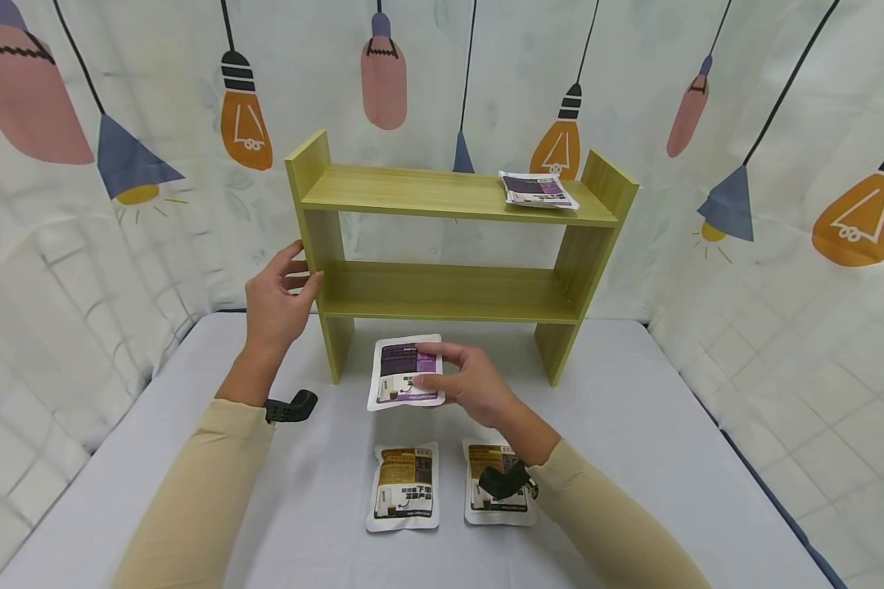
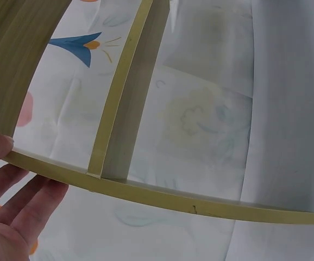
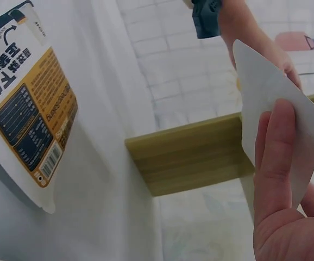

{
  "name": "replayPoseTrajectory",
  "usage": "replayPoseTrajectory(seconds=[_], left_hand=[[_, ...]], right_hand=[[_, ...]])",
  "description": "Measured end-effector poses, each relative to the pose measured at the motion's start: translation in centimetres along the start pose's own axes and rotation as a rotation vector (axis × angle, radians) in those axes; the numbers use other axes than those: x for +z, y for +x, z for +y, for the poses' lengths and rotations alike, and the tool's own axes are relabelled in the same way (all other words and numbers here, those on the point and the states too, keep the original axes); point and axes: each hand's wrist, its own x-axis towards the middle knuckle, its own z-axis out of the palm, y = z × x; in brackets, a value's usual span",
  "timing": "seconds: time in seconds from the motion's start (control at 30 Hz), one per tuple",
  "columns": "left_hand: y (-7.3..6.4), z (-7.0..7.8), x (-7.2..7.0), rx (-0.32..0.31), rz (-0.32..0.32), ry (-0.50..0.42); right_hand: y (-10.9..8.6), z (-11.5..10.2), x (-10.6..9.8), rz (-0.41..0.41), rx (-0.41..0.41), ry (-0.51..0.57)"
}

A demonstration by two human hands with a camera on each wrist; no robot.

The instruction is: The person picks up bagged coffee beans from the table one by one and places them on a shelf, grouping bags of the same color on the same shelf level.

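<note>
My left hand (image 1: 280, 298) grips the left side panel of a yellow-green wooden shelf (image 1: 442, 292). In the left wrist view its thumb lies over the panel's edge (image 2: 146, 191), with the fingers on the outer side. A white pouch with a purple label (image 1: 396, 360) is pinched between thumb and fingers of my right hand (image 1: 482, 388), in front of the shelf's lower opening. Its plain white back (image 3: 265, 81) faces the right wrist camera, with fingers flat along it. Below lie two pouches with brown-gold labels, one on the left (image 1: 405, 484), one on the right (image 1: 486, 499) partly behind my right wrist.
Several purple-labelled pouches (image 1: 538, 191) lie stacked at the right end of the shelf's top board. The shelf stands toward the back of a white-covered table (image 1: 324, 499). Behind and beside it hangs a pale curtain (image 1: 177, 65) printed with lamps.
</note>
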Motion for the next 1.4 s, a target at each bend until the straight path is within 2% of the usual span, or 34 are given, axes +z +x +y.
replayPoseTrajectory(seconds=[0.37,0.67,1.4], left_hand=[[0.0,0.2,0.0,-0.005,-0.002,-0.002],[-0.1,0.2,0.0,-0.023,-0.010,-0.002],[-0.1,0.1,0.0,-0.004,0.002,-0.009]], right_hand=[[-0.4,-1.3,-0.1,-0.017,-0.020,0.071],[-0.5,-2.4,0.0,-0.023,-0.038,0.089],[-0.5,-5.0,0.1,-0.032,-0.083,0.105]])
